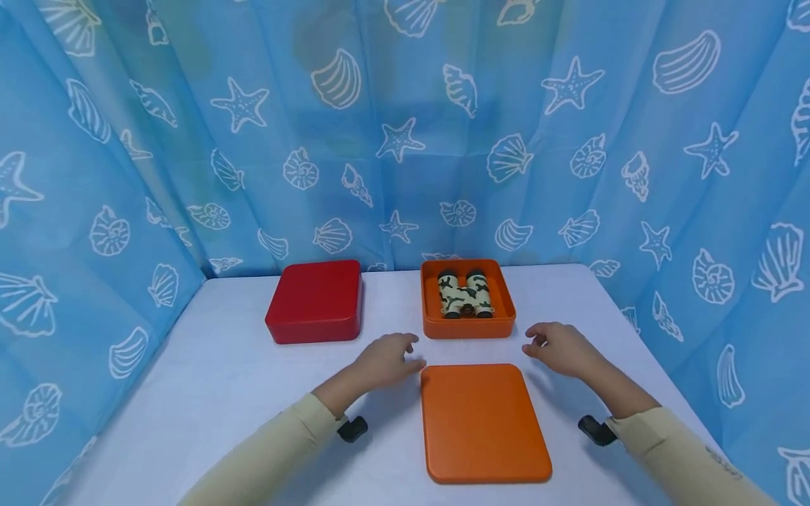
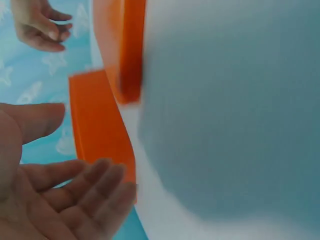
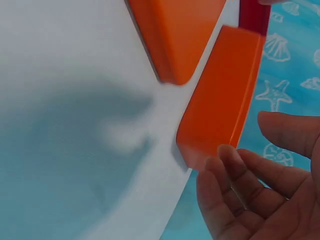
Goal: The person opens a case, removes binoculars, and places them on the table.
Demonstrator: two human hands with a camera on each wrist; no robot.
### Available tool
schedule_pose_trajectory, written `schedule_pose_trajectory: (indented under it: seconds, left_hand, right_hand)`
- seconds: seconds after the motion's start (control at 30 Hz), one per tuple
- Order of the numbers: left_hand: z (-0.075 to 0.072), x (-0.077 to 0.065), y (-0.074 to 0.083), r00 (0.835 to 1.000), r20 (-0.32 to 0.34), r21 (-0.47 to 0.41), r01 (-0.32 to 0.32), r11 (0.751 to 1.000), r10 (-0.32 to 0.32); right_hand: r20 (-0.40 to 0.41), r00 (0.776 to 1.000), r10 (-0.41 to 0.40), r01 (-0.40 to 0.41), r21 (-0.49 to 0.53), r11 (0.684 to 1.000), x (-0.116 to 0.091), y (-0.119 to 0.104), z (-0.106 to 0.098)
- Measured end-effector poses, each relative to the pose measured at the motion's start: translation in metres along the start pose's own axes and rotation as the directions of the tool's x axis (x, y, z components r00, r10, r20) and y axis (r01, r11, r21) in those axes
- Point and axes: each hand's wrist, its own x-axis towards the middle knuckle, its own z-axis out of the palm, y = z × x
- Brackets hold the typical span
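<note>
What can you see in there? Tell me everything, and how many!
Binoculars: 1, cream camouflage, inside the orange box
Orange box: 1, orange, open, far side of the table
Lid: 1, orange, flat on the table, nearer the person than that box
Red box: 1, red, left of the orange box
Table: 1, white, under the boxes
Curtain backdrop: blue with white sea shapes, behind and both sides
Black devices: 2, black, by the cuffs
Sleeves: 2, beige, on the arms
Hands: 2, bare, left and right, holding nothing

The orange box [image 1: 468, 329] and orange lid [image 1: 486, 425] look like smooth plastic, the blue curtain [image 1: 430, 186] cloth.
</note>
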Motion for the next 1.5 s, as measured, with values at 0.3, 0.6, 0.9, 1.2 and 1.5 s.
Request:
schedule_pose_trajectory:
  seconds: [0.3,0.6,0.9,1.2,1.5]
  left_hand:
    - [-0.009,0.053,-0.004,0.963,-0.149,0.491,-0.123,0.862,0.223]
    - [-0.007,0.091,-0.007,0.951,-0.164,0.569,-0.126,0.812,0.263]
    - [0.003,0.109,-0.017,0.955,-0.138,0.506,-0.161,0.847,0.264]
    - [0.005,0.111,-0.016,0.972,-0.123,0.462,-0.125,0.878,0.203]
    - [-0.001,0.115,-0.01,0.969,-0.145,0.521,-0.097,0.848,0.2]
  right_hand:
    - [-0.168,0.976,-0.135,0.127,-0.054,0.99,0.058,-0.013,-0.002]
    - [-0.15,0.965,-0.214,0.177,-0.231,0.957,0.109,-0.025,0.01]
    - [0.007,0.975,-0.221,0.209,-0.35,0.913,0.135,-0.038,0.021]
    - [0.082,0.972,-0.222,0.234,-0.456,0.859,0.145,-0.055,0.03]
    - [0.079,0.982,-0.17,0.186,-0.49,0.851,0.156,-0.065,0.024]
